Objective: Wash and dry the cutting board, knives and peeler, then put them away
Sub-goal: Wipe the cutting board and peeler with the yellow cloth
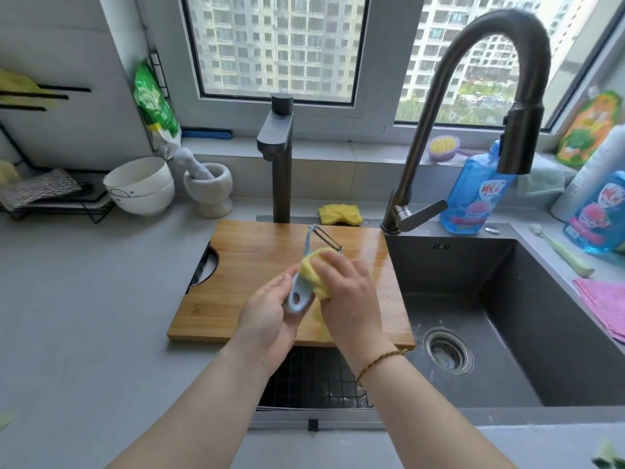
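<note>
My left hand [267,313], centre frame: fingers clamped on the peeler [295,284] handle, blade end up. My right hand [348,292]: fingers clamped on a yellow sponge [313,270], pressed against the peeler. Both are over the cutting board [257,258], left of the sink [507,299].

Grey counter [84,299] bears cutting board [253,265], bowls [140,186], mortar [209,192].

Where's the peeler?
Head view, centre: the left hand holds the peeler over the cutting board, while the right hand presses a yellow cloth against it.
</note>
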